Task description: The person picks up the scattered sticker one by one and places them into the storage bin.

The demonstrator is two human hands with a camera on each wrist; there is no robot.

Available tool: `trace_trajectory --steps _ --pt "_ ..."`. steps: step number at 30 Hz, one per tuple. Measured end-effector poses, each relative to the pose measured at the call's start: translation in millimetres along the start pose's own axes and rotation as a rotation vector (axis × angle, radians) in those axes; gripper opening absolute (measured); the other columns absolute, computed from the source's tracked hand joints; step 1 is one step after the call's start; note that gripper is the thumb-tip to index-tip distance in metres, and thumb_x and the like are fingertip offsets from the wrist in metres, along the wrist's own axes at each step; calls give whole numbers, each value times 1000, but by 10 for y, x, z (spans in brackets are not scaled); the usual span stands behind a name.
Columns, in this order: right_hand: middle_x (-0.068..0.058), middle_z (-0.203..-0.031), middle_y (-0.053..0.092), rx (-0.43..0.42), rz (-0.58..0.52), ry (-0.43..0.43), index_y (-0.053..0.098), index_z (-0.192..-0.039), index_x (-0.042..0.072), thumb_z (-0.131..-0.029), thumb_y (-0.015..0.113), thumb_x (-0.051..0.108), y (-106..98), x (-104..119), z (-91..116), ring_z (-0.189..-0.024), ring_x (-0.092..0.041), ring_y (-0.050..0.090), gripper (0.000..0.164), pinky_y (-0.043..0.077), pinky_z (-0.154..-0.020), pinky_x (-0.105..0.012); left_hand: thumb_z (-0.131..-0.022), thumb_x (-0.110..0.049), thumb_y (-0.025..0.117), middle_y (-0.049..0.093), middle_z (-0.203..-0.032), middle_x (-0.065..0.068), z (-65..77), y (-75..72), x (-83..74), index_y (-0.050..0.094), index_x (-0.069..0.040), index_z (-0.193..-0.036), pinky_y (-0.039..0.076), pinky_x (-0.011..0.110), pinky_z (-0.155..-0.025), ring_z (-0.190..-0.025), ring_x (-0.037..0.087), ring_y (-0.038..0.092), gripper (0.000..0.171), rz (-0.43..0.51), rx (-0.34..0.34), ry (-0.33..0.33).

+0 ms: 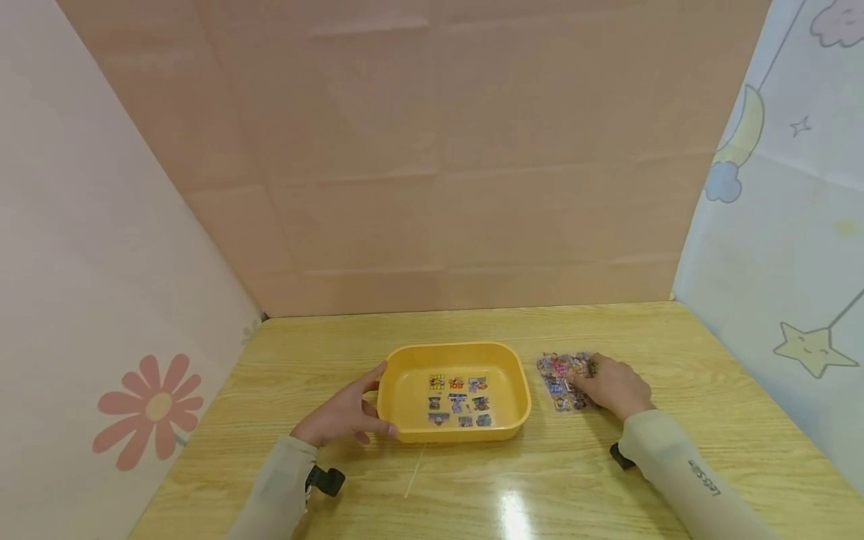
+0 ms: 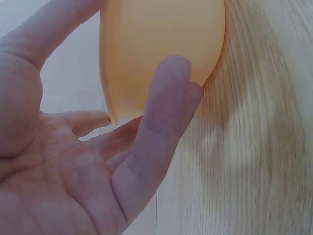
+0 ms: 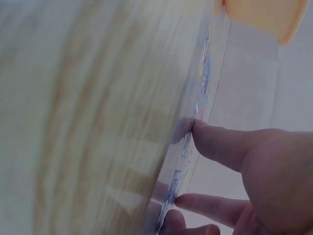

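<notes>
A yellow plastic tray (image 1: 455, 433) stands on the table with several small colourful stickers (image 1: 457, 403) laid out in rows on its floor. My left hand (image 1: 347, 415) holds its left end, the thumb at the near corner of the rim and the other fingers spread along the end wall; the left wrist view shows the palm and the tray's side (image 2: 161, 39). Right of the tray lies a clear sheet of printed stickers (image 1: 560, 386), flat on the table. My right hand (image 1: 617, 384) is over its right part, thumb and a fingertip touching the sheet, apart from each other.
The light wood table (image 1: 324, 337) meets a pink-beige back wall (image 1: 432, 225) and patterned side walls. A thin pale strip (image 1: 415, 471) lies in front of the tray. Dark straps (image 1: 327, 480) circle the wrists. The tray's corner (image 3: 266, 19) appears beyond the sheet in the right wrist view.
</notes>
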State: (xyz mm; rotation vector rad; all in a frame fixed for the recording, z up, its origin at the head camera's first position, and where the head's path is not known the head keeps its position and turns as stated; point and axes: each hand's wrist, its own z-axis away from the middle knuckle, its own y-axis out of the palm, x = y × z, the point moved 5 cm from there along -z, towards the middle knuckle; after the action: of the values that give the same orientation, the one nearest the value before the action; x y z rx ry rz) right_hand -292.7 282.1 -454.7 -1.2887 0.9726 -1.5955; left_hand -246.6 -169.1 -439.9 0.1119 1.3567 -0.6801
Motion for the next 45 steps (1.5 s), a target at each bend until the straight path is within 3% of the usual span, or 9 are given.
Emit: trace_trajectory --steps 18,28,38,45 --pt "-39 -133 51 -5 54 9 44 -146 -4 -94 61 54 11 15 -19 -108 -54 57 80 49 -61 -50 -77 -21 89 32 -156 23 -5 -9 10 7 -27 -163 59 44 -63 -87 23 71 118 -13 -5 -6" --pt "-45 -134 41 0 44 30 46 -146 -3 -94 63 50 15 23 -19 -119 -55 45 76 49 -74 -64 -78 -20 88 33 -156 22 9 -9 8 8 -27 -163 59 45 -62 -86 23 71 117 -15 -14 -6" --pt "-45 -129 46 -10 31 37 49 -143 -3 -91 67 53 -12 33 -7 -115 -55 47 78 49 -70 -60 -77 -22 89 32 -156 22 2 -8 4 8 -27 -163 59 43 -62 -85 23 70 118 -29 -17 -12" --pt "-43 -129 46 -11 1 38 45 -145 -3 -94 62 53 -26 -5 0 -114 -54 48 78 49 -71 -62 -77 -21 89 30 -157 22 -9 -5 15 9 -29 -163 59 43 -63 -84 23 70 117 -19 -9 -10"
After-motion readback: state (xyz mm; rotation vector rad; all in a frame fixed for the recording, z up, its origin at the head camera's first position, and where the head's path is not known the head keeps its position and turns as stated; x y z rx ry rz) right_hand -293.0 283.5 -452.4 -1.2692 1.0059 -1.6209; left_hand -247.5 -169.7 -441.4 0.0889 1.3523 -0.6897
